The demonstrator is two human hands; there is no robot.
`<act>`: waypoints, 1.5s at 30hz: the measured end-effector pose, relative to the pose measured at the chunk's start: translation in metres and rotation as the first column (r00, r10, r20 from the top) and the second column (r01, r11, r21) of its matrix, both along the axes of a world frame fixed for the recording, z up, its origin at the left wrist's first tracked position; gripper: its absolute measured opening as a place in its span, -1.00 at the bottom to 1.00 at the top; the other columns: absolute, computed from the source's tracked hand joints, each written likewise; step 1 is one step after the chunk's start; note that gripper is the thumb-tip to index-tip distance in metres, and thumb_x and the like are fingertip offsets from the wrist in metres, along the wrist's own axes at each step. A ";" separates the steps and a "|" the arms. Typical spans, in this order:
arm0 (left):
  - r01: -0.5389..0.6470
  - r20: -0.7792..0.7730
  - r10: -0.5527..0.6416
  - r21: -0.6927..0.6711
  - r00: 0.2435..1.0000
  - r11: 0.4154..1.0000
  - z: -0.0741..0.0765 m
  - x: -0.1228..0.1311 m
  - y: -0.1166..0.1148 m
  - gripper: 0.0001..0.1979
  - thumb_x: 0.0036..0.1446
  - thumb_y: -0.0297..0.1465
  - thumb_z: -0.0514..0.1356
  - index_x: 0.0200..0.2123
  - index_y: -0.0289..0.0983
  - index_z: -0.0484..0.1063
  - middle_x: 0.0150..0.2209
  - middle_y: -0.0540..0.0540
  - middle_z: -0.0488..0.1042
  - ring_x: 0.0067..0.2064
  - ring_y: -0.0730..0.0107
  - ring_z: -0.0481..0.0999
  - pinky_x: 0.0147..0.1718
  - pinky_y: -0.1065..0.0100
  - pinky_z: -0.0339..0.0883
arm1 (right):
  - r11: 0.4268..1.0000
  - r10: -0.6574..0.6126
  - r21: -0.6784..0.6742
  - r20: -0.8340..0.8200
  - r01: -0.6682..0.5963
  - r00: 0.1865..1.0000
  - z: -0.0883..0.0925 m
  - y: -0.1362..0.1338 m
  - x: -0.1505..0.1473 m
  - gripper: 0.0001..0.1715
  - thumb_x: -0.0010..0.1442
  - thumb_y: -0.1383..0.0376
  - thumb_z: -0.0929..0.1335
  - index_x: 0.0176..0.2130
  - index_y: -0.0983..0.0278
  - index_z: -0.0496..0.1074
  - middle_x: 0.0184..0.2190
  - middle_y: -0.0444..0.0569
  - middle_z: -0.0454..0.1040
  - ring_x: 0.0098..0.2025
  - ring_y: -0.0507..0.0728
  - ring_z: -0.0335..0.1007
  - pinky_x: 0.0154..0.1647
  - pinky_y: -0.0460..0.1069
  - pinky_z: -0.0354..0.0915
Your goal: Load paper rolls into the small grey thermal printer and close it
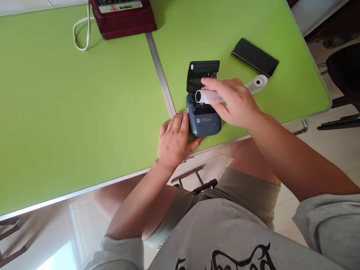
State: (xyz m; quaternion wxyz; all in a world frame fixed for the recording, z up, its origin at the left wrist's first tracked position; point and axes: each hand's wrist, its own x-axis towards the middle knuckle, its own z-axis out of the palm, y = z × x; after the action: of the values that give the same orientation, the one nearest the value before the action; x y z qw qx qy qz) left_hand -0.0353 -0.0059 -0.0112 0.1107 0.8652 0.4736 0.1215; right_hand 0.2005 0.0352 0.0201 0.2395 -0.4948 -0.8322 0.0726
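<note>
A small dark blue label printer [205, 125] lies on the green table with its black lid [202, 75] swung up. My left hand [174, 138] braces the printer, fingers along its left side and thumb at its near edge. Above the uncovered compartment, my right hand [237, 99] pinches a white paper roll [210, 96] between thumb and fingers. The roll's hollow end faces left, and I cannot tell whether it touches the compartment. Another white roll [262, 83] with a dark core hole shows behind my right hand, partly hidden by it.
A black phone [255, 57] lies beyond my right hand. At the back stands a dark red box-like object [126, 24] with a white cord [87, 33]. A metal seam [160, 75] crosses the green table [84, 105]. A dark chair [344, 67] stands off the right edge.
</note>
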 end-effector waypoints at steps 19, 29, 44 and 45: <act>-0.011 0.050 0.010 0.012 0.999 1.000 -0.001 -0.001 -0.001 -0.08 0.27 0.00 0.27 0.49 -0.39 0.07 0.36 -0.41 0.38 0.38 -0.04 0.41 0.31 0.10 0.25 | 0.988 -0.064 0.123 -0.253 0.098 0.965 -0.012 -0.030 -0.018 -0.86 0.28 0.27 0.39 -0.33 0.12 0.56 -0.22 -0.06 0.64 -0.15 0.23 0.55 -0.01 0.22 0.41; 0.084 -0.018 -0.084 -0.005 0.996 0.996 0.009 -0.003 -0.002 -0.50 0.43 -0.16 0.16 0.39 0.12 0.32 0.38 -0.27 0.36 0.46 -0.06 0.28 0.29 -0.06 0.26 | 0.970 -0.162 0.113 -0.353 0.214 0.922 -0.021 -0.044 -0.005 -0.69 0.41 0.10 0.27 0.04 0.05 0.51 0.09 0.05 0.52 0.16 0.33 0.46 0.20 0.33 0.37; 0.098 -0.027 -0.098 0.020 0.995 0.995 0.006 -0.003 -0.003 -0.54 0.44 -0.18 0.16 0.36 0.19 0.35 0.35 -0.29 0.38 0.45 -0.06 0.29 0.28 -0.07 0.26 | 0.975 -0.182 -0.014 -0.614 0.220 0.768 -0.044 -0.010 -0.011 -0.51 0.44 -0.17 0.18 0.13 0.04 0.29 -0.01 0.02 0.52 0.10 0.22 0.48 0.16 0.20 0.42; 0.093 -0.023 -0.093 0.020 0.995 0.995 0.006 -0.003 -0.003 -0.53 0.43 -0.18 0.17 0.36 0.20 0.34 0.36 -0.27 0.38 0.45 -0.06 0.29 0.28 -0.07 0.26 | 0.975 -0.193 -0.027 -0.604 0.221 0.774 -0.047 -0.012 -0.011 -0.50 0.43 -0.17 0.20 0.13 0.05 0.32 0.06 0.03 0.50 0.14 0.23 0.47 0.16 0.21 0.43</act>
State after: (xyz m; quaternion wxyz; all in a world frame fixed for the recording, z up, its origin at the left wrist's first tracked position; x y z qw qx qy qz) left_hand -0.0383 -0.0093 -0.0053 0.1021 0.8888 0.4327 0.1114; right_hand 0.1900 0.0234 -0.0268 0.5092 -0.5288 -0.6546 0.1805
